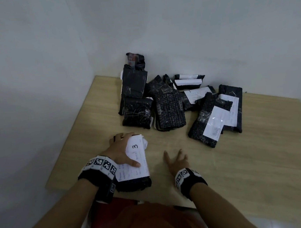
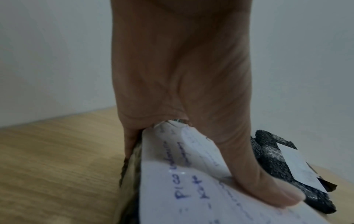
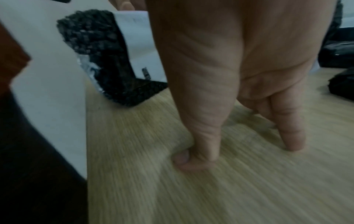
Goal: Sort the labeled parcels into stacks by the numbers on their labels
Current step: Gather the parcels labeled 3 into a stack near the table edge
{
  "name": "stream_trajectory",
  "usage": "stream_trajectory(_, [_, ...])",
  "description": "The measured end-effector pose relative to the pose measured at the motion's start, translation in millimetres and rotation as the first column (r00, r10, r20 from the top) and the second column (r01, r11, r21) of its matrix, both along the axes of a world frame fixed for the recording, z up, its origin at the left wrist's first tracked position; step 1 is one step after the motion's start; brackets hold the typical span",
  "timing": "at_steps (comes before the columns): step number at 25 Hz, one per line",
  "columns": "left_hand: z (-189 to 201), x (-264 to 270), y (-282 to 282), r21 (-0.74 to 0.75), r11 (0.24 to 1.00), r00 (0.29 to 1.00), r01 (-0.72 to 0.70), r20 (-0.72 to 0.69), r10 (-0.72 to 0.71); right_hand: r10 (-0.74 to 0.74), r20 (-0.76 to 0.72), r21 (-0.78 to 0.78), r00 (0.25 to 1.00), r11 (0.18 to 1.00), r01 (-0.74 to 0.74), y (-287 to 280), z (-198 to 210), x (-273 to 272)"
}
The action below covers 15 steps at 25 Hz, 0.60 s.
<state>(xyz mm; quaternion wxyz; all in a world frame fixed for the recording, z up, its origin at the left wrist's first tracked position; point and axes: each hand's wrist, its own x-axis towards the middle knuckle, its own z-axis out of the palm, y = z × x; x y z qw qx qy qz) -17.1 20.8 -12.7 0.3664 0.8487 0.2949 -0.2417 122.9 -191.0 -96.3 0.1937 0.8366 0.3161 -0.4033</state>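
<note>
A black bubble-wrapped parcel with a white label marked 3 (image 1: 137,160) lies near the table's front left. My left hand (image 1: 123,149) grips it, thumb across the label and fingers curled over its far end; in the left wrist view the thumb presses the handwritten label (image 2: 191,189). My right hand (image 1: 176,159) sits empty just right of it, fingers spread, and its fingertips (image 3: 293,141) touch the wooden table (image 3: 210,189). A heap of several black parcels (image 1: 169,110) lies at the back, some showing white labels (image 1: 214,121).
The table stands in a corner with white walls behind and to the left. Its front edge (image 1: 245,212) runs close to my red-shirted body. Bare wood stretches between my hands and the heap, and across the right side.
</note>
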Motion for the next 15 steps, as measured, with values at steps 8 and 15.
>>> stream_trajectory(8, [11,25,28,0.028,0.993,0.994,0.112,-0.012,-0.112,0.033,0.106,0.036,0.994,0.999,-0.037,19,8,19])
stream_trajectory(15, [4,34,9,0.008,0.981,0.978,0.192,0.081,-0.192,0.047,0.094,-0.001,0.994,0.999,-0.047,2,4,19])
